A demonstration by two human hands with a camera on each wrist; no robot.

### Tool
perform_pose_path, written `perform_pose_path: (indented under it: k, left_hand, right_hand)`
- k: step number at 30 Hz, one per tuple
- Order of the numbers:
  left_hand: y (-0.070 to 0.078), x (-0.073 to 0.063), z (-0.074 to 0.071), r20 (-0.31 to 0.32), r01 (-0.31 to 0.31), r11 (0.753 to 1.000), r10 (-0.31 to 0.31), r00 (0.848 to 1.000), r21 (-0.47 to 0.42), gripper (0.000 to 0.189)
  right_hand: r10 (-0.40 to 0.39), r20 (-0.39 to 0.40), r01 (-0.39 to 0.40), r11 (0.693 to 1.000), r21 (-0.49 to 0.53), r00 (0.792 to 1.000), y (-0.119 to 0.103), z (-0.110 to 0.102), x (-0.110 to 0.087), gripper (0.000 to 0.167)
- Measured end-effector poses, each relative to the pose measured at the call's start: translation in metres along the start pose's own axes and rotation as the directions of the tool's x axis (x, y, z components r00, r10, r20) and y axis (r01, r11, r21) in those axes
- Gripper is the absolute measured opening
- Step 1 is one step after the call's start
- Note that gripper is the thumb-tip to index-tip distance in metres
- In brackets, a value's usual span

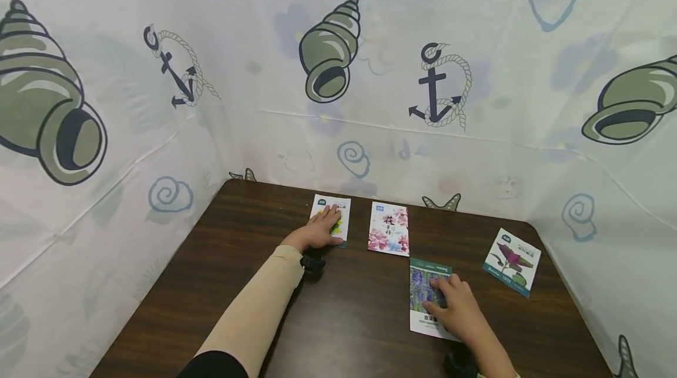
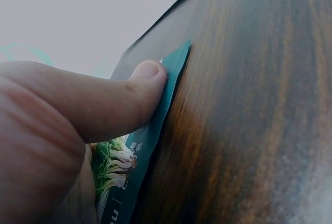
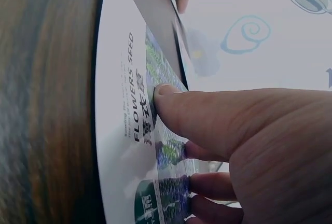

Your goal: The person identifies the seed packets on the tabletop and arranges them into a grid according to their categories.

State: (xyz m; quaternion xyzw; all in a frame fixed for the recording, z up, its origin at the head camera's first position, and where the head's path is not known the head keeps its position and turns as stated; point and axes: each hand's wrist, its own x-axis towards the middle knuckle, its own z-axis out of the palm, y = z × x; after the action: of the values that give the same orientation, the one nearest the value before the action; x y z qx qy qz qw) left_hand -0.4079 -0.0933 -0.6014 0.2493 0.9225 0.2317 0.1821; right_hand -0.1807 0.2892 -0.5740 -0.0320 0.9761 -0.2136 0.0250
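Note:
My left hand [image 1: 317, 233] rests on a white seed packet [image 1: 344, 211] with a teal bottom edge, at the back of the table. Its fingers stretch across the front, and the thumb [image 2: 148, 84] lies on the teal edge in the left wrist view. Nearer and to the right, my right hand [image 1: 461, 308] touches a flower seed packet [image 1: 419, 287] with a purple lavender-like picture. That packet's green end points away from me. In the right wrist view, the thumb [image 3: 181, 110] and spread fingertips press on its printed face. Its "FLOWERS SEED" lettering shows.
A pink-blossom packet [image 1: 388, 230] lies between the two hands' packets, towards the back. Farther right, a packet with a dark pink flower [image 1: 512, 260] lies at a slant. The dark wood table [image 1: 328, 319] meets a patterned white cloth [image 1: 254, 72] behind and at both sides.

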Motion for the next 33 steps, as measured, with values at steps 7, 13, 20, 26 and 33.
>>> perform_pose_path:
  k: [7, 13, 20, 26, 33]
  left_hand:
    - [-0.002, 0.001, 0.000, 0.004, -0.006, 1.000, 0.006, 1.000, 0.008, 0.102]
    - [0.001, -0.002, -0.001, -0.002, -0.003, 1.000, 0.003, 1.000, -0.013, 0.101]
    - [0.006, -0.006, -0.004, 0.000, 0.002, 1.000, -0.002, 1.000, -0.027, 0.101]
    - [0.008, -0.006, -0.004, 0.007, 0.001, 1.000, -0.001, 1.000, -0.017, 0.101]
    - [0.005, -0.003, -0.004, 0.015, 0.015, 1.000, -0.015, 1.000, -0.012, 0.100]
  right_hand:
    - [0.007, 0.003, -0.007, 1.000, -0.010, 1.000, -0.007, 0.001, -0.001, 0.061]
    - [0.000, 0.003, 0.000, 1.000, -0.006, 1.000, -0.012, 0.003, -0.002, 0.061]
    - [-0.029, -0.009, 0.028, 1.000, -0.013, 1.000, -0.019, 0.009, -0.001, 0.061]
    - [-0.016, -0.003, 0.016, 0.999, -0.033, 1.000, -0.027, 0.014, 0.003, 0.061]
    - [-0.076, -0.011, 0.075, 0.995, -0.063, 0.997, -0.043, 0.021, 0.008, 0.062]
